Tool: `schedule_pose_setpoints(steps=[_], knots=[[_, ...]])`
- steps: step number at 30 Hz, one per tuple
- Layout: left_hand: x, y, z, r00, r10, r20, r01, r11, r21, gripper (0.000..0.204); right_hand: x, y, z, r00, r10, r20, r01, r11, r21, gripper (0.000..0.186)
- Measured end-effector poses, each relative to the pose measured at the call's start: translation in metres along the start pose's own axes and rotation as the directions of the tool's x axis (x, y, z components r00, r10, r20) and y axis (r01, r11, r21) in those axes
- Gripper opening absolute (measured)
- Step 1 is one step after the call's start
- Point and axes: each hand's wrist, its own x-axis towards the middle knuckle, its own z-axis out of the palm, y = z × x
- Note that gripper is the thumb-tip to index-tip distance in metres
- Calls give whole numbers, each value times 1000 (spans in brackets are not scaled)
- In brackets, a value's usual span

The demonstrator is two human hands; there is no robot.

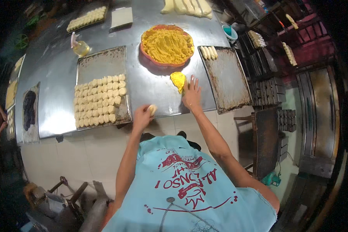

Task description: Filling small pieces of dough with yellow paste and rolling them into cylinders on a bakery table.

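My left hand (142,113) grips a small pale dough piece (152,109) at the table's front edge, just right of a tray (96,65) bearing several rows of dough balls (98,100). My right hand (192,94) has its fingers spread on the steel table, touching or nearly touching a yellow lump of filling (178,80). Beyond the lump, a red bowl (147,54) is heaped with yellow paste (167,42). To the right lies a worn tray (228,81) with several dough sticks (207,53) in its far corner.
A spray bottle (80,48), dark-topped tray (29,110), far tray of pieces (86,19) and dough lengths (185,7) occupy the steel table (54,65). A white basin (229,34) and racks (266,92) stand right. Another person's arm (0,112) shows far left.
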Motion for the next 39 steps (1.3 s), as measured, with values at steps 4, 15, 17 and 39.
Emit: schedule_pose_setpoints(steps=[4, 15, 17, 39], knots=[[63, 11, 77, 993, 96, 64, -108, 970, 220, 27, -8, -3, 3, 999, 28, 43, -25, 998, -63, 63], [71, -15, 111, 933, 358, -48, -259, 755, 602, 22, -78, -42, 9, 964, -265, 26, 264, 963, 49, 52], [66, -10, 103, 927, 375, 14, -298, 712, 636, 22, -75, -35, 10, 994, -106, 15, 105, 992, 69, 56], [69, -13, 79, 838, 500, 217, -497, 537, 682, 16, -75, -56, 44, 1000, 17, 12, -17, 999, -36, 58]])
